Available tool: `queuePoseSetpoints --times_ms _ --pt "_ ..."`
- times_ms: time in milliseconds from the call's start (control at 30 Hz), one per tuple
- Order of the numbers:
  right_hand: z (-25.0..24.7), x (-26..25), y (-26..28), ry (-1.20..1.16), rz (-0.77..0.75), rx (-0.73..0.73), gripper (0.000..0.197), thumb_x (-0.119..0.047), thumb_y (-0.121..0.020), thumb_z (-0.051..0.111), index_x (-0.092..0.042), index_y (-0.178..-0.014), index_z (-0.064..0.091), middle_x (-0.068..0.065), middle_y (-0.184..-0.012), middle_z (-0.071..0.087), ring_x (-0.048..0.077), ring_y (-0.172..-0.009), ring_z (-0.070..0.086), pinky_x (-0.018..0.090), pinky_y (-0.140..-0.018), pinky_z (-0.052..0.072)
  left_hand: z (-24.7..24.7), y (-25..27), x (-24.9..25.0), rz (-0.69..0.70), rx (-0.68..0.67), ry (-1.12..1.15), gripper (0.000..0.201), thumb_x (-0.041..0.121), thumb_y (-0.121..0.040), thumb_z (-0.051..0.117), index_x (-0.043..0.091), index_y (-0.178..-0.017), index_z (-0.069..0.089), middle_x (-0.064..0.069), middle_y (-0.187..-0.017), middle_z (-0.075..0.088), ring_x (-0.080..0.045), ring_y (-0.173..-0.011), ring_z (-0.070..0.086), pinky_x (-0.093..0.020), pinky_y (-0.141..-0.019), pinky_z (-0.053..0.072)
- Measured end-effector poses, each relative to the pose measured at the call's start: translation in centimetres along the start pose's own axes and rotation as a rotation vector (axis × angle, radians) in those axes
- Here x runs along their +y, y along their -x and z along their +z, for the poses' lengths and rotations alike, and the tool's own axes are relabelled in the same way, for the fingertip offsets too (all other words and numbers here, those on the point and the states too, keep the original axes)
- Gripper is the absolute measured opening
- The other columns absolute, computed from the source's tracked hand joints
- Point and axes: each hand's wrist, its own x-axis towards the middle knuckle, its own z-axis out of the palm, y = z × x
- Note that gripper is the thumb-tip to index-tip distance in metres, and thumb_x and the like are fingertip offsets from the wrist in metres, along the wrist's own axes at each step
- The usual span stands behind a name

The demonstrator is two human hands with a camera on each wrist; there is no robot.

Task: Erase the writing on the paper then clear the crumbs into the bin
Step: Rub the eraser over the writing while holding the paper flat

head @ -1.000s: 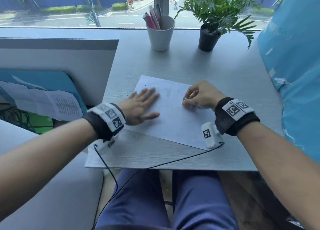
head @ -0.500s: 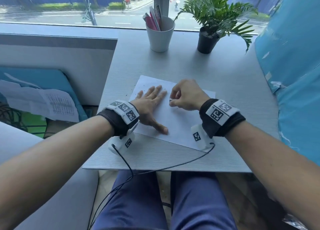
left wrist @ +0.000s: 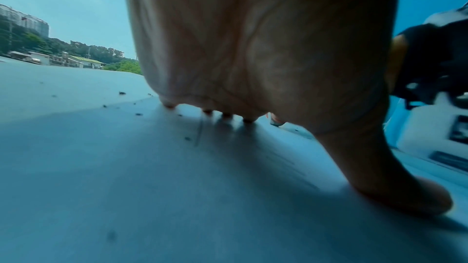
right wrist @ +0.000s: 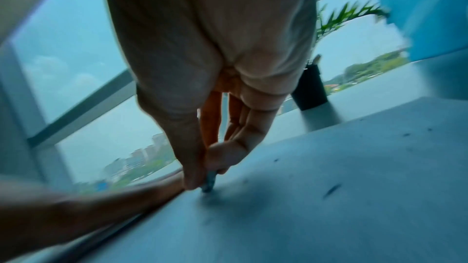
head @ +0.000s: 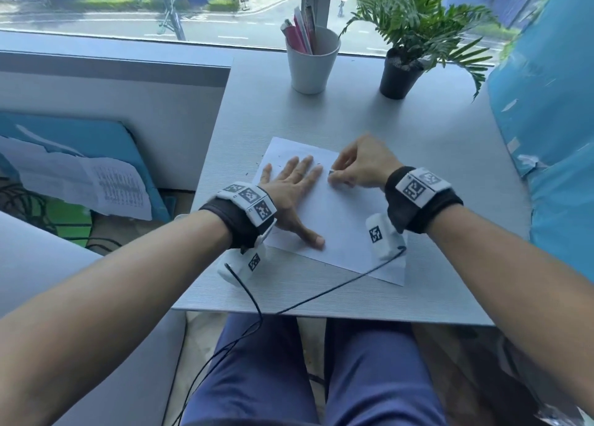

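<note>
A white sheet of paper (head: pixel 344 220) lies on the grey table (head: pixel 401 126). My left hand (head: pixel 291 189) lies flat on its left part, fingers spread and straight, thumb out toward me. My right hand (head: pixel 360 167) pinches a small eraser (head: pixel 331 172) between thumb and fingers, its tip on the paper just right of my left fingertips. The right wrist view shows the eraser (right wrist: pixel 209 182) touching the sheet. Dark eraser crumbs (left wrist: pixel 121 93) are scattered on the paper and near its far left edge (head: pixel 257 163). No bin is in view.
A white cup of pens (head: pixel 311 60) and a potted plant (head: pixel 401 72) stand at the table's far side by the window. A blue wrapped panel (head: pixel 553 130) rises along the right. Wrist cables (head: pixel 321 294) trail over the near edge. Papers (head: pixel 96 184) lie low on the left.
My left hand slid right and farther onto the sheet. My right hand with the eraser moved left until it sits beside the left fingertips. The camera view also shifted.
</note>
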Motion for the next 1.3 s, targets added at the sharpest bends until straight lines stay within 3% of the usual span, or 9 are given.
queuePoseSetpoints --times_ms 67,167,333,500,667,833,1000,1167,1300 --pt "1.1 -0.6 1.6 0.042 -0.066 -0.088 0.009 -0.018 -0.069 0.083 -0.013 -0.075 0.077 -0.006 -0.054 0.064 -0.004 -0.039 0.053 0.014 -0.05 0.042 0.0 -0.2 -0.1 -0.017 -0.005 -0.013 0.156 0.096 -0.038 0.063 0.037 -0.15 -0.027 0.011 -0.155 -0.039 -0.017 -0.142 -0.038 -0.061 -0.114 -0.018" --pt "1.5 -1.2 3.3 0.048 -0.097 -0.302 0.007 -0.015 -0.07 0.083 -0.013 -0.075 0.078 0.004 -0.058 0.069 0.005 -0.045 0.057 0.015 -0.048 0.043 -0.2 -0.5 -0.1 -0.039 -0.021 -0.026 0.158 0.097 -0.034 0.063 0.04 -0.147 -0.031 0.01 -0.153 -0.043 -0.019 -0.139 -0.041 -0.063 -0.112 -0.019" --pt "0.1 -0.1 -0.3 -0.079 0.006 -0.009 0.011 -0.014 -0.067 0.084 -0.009 -0.073 0.077 0.007 -0.061 0.071 0.007 -0.045 0.055 0.016 -0.051 0.045 -0.2 -0.7 -0.1 -0.03 -0.013 -0.026 0.158 0.096 -0.034 0.065 0.04 -0.148 -0.03 0.008 -0.154 -0.042 -0.02 -0.14 -0.04 -0.065 -0.112 -0.017" --pt "1.5 -1.5 1.7 0.045 -0.069 -0.231 0.004 -0.013 -0.071 0.081 -0.013 -0.072 0.077 0.001 -0.055 0.067 0.002 -0.04 0.054 0.012 -0.046 0.042 0.0 -0.7 -0.4 -0.026 0.009 -0.016 0.161 0.098 -0.031 0.063 0.038 -0.148 -0.03 0.01 -0.153 -0.042 -0.019 -0.139 -0.042 -0.064 -0.112 -0.018" --pt "0.1 -0.6 -1.0 0.015 0.036 0.046 0.01 -0.017 -0.07 0.083 -0.01 -0.076 0.078 -0.002 -0.057 0.065 -0.002 -0.041 0.051 0.009 -0.048 0.039 -0.2 -0.6 -0.1 -0.033 -0.009 -0.021 0.161 0.096 -0.032 0.065 0.039 -0.149 -0.029 0.01 -0.154 -0.042 -0.018 -0.14 -0.041 -0.064 -0.112 -0.018" --pt "1.7 -1.9 1.8 0.059 -0.051 -0.213 0.007 -0.014 -0.068 0.082 -0.012 -0.072 0.077 -0.002 -0.055 0.066 -0.002 -0.04 0.053 0.015 -0.047 0.044 -0.3 -0.5 -0.2 -0.03 -0.012 -0.018 0.161 0.096 -0.031 0.064 0.038 -0.148 -0.031 0.011 -0.153 -0.043 -0.018 -0.139 -0.042 -0.064 -0.113 -0.018" --pt "0.5 -0.4 -0.8 -0.003 0.06 0.109 0.011 -0.02 -0.066 0.083 -0.013 -0.074 0.079 0.001 -0.062 0.069 0.002 -0.048 0.054 0.014 -0.053 0.042 -0.2 -0.5 0.2 -0.028 0.002 -0.021 0.161 0.094 -0.033 0.068 0.036 -0.15 -0.028 0.01 -0.156 -0.039 -0.019 -0.142 -0.038 -0.064 -0.113 -0.016" --pt "2.3 -1.8 2.0 0.002 -0.019 -0.18 0.008 -0.014 -0.066 0.082 -0.01 -0.069 0.077 0.006 -0.064 0.072 0.008 -0.05 0.06 0.019 -0.052 0.05 -0.4 -0.3 0.2 -0.043 0.01 -0.012 0.163 0.09 -0.037 0.071 0.03 -0.151 -0.028 0.008 -0.155 -0.04 -0.019 -0.142 -0.038 -0.065 -0.113 -0.016" --pt "0.5 -0.7 -1.3 -0.052 0.065 0.046 0.013 -0.019 -0.066 0.085 -0.012 -0.073 0.078 0.005 -0.065 0.073 0.005 -0.048 0.057 0.017 -0.056 0.046 -0.3 -0.3 0.2 -0.033 0.016 -0.017 0.163 0.091 -0.035 0.071 0.031 -0.152 -0.026 0.008 -0.157 -0.036 -0.02 -0.143 -0.035 -0.064 -0.114 -0.014"
